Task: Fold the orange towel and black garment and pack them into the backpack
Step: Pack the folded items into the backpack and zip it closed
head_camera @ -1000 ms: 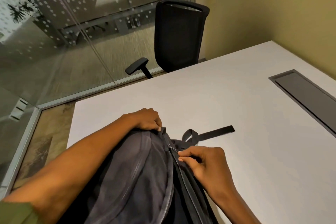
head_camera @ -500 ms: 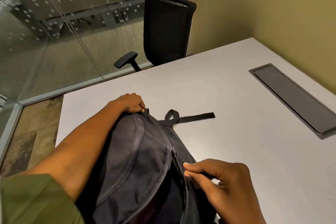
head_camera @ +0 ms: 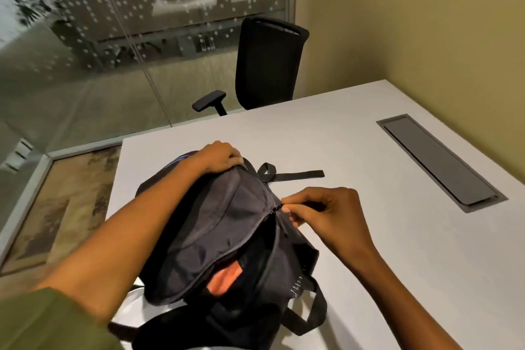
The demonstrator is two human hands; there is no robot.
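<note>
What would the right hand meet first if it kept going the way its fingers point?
Probably the backpack's grey flap: the right hand pinches the zipper pull, fingers aimed left at it.

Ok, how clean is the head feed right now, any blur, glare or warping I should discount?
Head view: the glass wall is smeared with motion blur and carries reflections; the green sleeve at the near edge is soft. The backpack, right hand at the zipper and left hand are sharp enough. The orange towel sits in shadow inside. The table edges splay from the wide lens.
</note>
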